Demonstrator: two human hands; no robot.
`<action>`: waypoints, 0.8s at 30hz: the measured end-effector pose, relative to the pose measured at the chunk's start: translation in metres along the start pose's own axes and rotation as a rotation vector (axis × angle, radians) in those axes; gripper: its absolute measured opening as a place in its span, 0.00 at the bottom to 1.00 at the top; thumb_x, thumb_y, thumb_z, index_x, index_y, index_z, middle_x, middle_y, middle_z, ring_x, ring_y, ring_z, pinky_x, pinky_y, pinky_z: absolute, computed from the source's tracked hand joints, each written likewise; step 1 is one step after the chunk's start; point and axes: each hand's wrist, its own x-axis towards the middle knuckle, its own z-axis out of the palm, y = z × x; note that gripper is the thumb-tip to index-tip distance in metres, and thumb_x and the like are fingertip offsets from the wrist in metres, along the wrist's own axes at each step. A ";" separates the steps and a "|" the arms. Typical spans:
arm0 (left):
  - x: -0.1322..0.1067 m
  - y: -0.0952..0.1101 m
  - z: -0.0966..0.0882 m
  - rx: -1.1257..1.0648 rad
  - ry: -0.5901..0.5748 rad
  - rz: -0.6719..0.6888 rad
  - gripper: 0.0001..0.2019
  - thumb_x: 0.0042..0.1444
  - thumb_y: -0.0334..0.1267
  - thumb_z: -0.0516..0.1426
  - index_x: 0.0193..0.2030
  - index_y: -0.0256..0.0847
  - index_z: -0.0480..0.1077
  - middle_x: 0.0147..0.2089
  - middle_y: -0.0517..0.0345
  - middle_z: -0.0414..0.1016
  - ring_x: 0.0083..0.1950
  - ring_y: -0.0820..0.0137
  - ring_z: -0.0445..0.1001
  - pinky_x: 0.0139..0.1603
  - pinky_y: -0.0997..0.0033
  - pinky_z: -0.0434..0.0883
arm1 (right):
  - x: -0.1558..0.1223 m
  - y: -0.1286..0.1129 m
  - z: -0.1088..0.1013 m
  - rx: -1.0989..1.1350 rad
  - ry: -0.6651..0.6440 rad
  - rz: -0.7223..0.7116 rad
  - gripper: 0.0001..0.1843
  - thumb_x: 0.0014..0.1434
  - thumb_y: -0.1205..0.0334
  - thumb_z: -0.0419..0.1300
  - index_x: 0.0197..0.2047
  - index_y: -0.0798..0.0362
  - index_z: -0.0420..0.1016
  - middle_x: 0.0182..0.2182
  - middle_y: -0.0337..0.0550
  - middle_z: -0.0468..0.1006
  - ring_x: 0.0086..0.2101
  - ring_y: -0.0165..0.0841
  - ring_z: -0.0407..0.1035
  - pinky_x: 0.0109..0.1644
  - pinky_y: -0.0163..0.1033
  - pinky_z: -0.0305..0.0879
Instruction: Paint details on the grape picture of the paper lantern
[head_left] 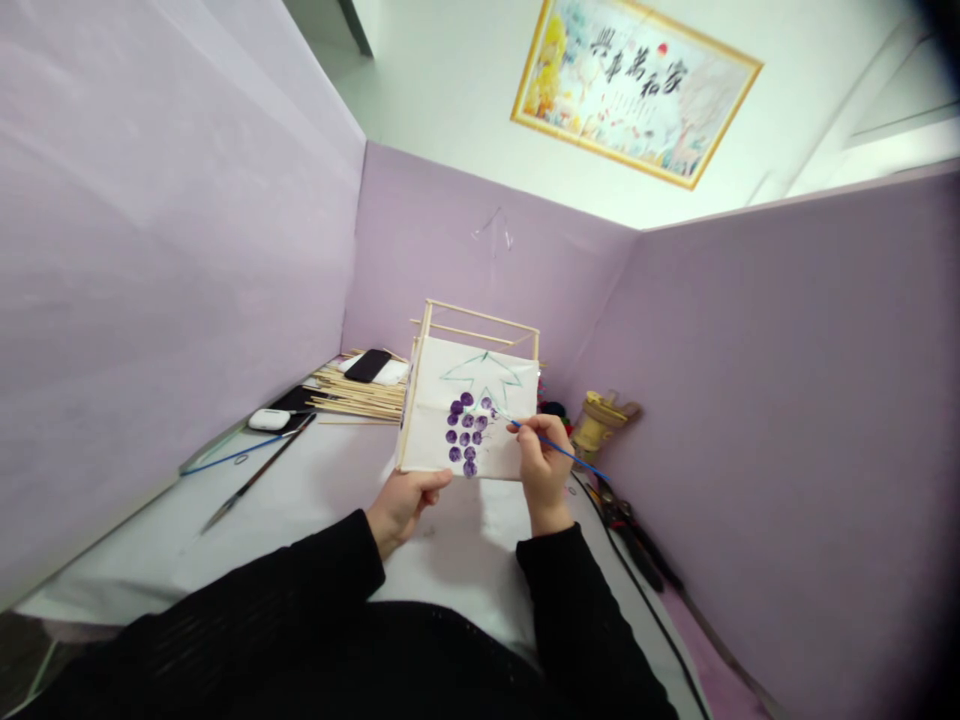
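Observation:
My left hand [405, 502] grips the lower left corner of a wooden-stick frame [484, 317] covered with white paper [431, 440], its thumb lying on the front. Purple grapes [466, 430] are painted on the paper, under a green leaf outline [480, 372]. In my right hand [544, 462] a thin blue paintbrush [570, 455] is pinched, its tip at the paper just right of the grapes. The frame is held up, tilted toward me. The fingers of my left hand behind the frame are hidden.
Left on the white table [315, 510] lie a bundle of thin sticks [360, 400], a black phone [367, 365], a white earphone case [268, 419], a large brush [255, 480] and another blue brush [232, 456]. At right are a yellow object [600, 425] and pliers [634, 535]. Purple panels [772, 400] enclose the table.

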 end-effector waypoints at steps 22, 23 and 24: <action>0.001 -0.001 -0.001 -0.001 0.004 -0.004 0.15 0.29 0.33 0.68 0.26 0.35 0.70 0.20 0.65 0.66 0.19 0.80 0.57 0.20 0.76 0.54 | 0.000 0.000 -0.001 -0.032 0.026 -0.015 0.04 0.56 0.66 0.55 0.30 0.51 0.68 0.26 0.37 0.75 0.30 0.33 0.71 0.37 0.39 0.65; 0.001 -0.001 -0.001 -0.002 0.003 -0.005 0.15 0.29 0.33 0.68 0.26 0.34 0.70 0.20 0.65 0.66 0.19 0.80 0.57 0.20 0.76 0.54 | 0.000 0.000 -0.001 -0.035 0.025 -0.016 0.04 0.56 0.66 0.55 0.30 0.51 0.68 0.26 0.36 0.75 0.29 0.33 0.71 0.36 0.39 0.65; 0.001 -0.001 -0.001 -0.002 0.002 -0.006 0.15 0.29 0.33 0.68 0.26 0.34 0.70 0.20 0.65 0.66 0.19 0.80 0.57 0.20 0.76 0.53 | 0.000 0.000 -0.001 -0.035 0.024 -0.019 0.04 0.56 0.67 0.55 0.29 0.51 0.68 0.25 0.36 0.75 0.29 0.33 0.71 0.36 0.39 0.64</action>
